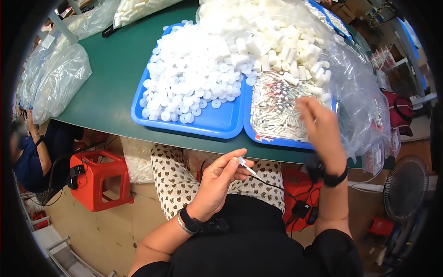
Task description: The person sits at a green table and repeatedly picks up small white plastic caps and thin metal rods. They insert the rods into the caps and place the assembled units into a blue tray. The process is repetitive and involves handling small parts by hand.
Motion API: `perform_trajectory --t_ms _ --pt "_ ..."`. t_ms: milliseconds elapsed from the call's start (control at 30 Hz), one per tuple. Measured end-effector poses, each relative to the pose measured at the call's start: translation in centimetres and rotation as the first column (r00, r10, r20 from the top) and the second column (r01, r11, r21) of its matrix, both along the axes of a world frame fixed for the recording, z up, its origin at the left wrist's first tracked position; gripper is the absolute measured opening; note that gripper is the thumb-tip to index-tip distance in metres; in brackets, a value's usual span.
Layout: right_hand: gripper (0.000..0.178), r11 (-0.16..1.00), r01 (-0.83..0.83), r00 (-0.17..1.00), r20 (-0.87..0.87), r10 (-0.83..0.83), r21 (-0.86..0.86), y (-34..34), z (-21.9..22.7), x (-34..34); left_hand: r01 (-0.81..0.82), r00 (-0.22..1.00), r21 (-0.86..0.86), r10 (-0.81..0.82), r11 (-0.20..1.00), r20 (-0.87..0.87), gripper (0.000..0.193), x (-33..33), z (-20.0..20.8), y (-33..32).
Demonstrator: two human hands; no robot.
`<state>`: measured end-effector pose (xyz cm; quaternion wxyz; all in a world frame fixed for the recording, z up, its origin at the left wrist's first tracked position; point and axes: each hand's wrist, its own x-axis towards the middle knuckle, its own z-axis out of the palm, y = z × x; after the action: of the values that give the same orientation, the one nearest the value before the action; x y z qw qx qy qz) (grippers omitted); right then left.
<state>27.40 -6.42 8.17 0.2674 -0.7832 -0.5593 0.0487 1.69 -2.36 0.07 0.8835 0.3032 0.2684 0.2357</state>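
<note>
My left hand [221,174] is held above my lap, in front of the table edge. Its thumb and fingers pinch a thin white stick-shaped part [249,170] with a wider white end at the fingertips; the narrow end points down to the right. Over the right-hand blue tray [281,141] is my right hand [321,125], its bent fingers blurred, so whether they hold anything does not show. Below them lies a heap of small thin white pieces [277,111], some with red parts.
White discs [184,76] heap in the left blue tray [217,130]. White foam-like cylinders [295,48] spill from a clear bag behind. More plastic bags [62,78] lie at the left of the green table [106,74]. A red stool [99,180] and a fan [406,187] stand beyond.
</note>
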Motion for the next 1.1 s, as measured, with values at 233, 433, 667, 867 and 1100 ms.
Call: perform_trajectory --t_ms 233,433,667,867,1100 --pt "0.014 0.984 0.110 0.826 0.564 -0.013 -0.139 1.4 -3.2 9.9 0.061 0.998 -0.069 -0.059 0.996 0.021 0.039 0.2 0.0 -0.2" --pt "0.021 0.989 0.092 0.927 0.352 -0.127 0.112 0.7 -1.3 6.9 0.033 0.999 -0.025 -0.033 0.999 0.029 0.041 -0.3 0.3 0.5" --pt "0.027 0.949 -0.313 0.873 -0.382 0.303 0.040 -3.5 -1.0 -5.9 -0.006 0.996 0.175 -0.009 0.985 0.086 0.042 0.3 1.6 0.9" --pt "0.027 0.956 -0.290 0.525 -0.843 0.117 -0.048 -4.2 -2.3 -7.8 0.039 0.996 0.245 -0.058 0.969 0.070 0.038 -0.1 0.8 0.9" --pt "0.020 0.919 -0.382 0.475 -0.874 0.103 -0.099 -4.2 -2.4 -8.9 0.088 0.996 0.094 -0.090 0.992 0.017 0.033 -0.4 0.3 0.5"
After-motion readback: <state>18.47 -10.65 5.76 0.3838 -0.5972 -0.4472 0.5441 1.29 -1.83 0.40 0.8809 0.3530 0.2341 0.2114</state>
